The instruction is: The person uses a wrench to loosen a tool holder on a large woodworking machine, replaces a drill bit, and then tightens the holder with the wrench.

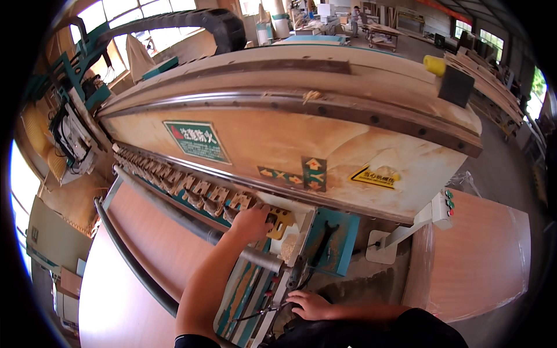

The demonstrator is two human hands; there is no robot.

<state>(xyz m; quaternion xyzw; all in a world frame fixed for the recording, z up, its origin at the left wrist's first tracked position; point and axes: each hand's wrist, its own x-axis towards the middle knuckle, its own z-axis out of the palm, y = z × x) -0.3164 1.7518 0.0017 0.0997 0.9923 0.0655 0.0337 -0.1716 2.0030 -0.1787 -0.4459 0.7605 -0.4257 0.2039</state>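
Observation:
My left hand reaches over the grey roller bar to the near end of a row of dusty metal tool holders. Its fingers are curled in beside a yellow plate with holes; a small dark part shows at the fingertips, mostly hidden. Lower down, my right hand lies with fingers stretched out and slightly apart against the machine's end frame, by thin rods and hoses. It appears to hold nothing.
A dusty machine beam spans the front. A wood-coloured panel lies at left. At right are a button box on an arm and wrapped boards. A teal tray sits near my right hand. A distant person stands behind.

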